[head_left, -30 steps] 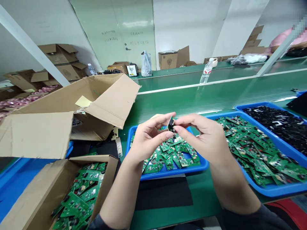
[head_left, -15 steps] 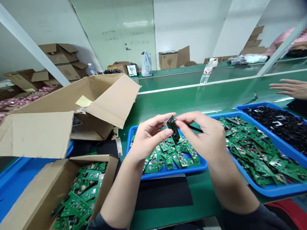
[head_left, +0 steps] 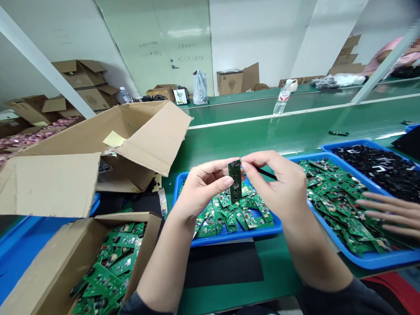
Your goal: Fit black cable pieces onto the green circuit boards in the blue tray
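Note:
In the head view my left hand pinches a green circuit board between thumb and fingers, holding it upright with a black part at its top. My right hand is closed, thumb and forefinger pressed together at the board's upper right edge. A thin black stick-like tool runs back through this hand; its tip is hidden by the fingers. Under both hands lies a blue tray with many loose green circuit boards.
A co-worker's hand reaches over a second blue tray of circuit boards at right. Beyond stands a tray of small black parts. Left are an open carton and a box of boards. A water bottle stands behind.
My left hand has turned the circuit board so its face shows more squarely. The co-worker's hand has come down over the right tray, and a circuit board now lies on the bench behind it.

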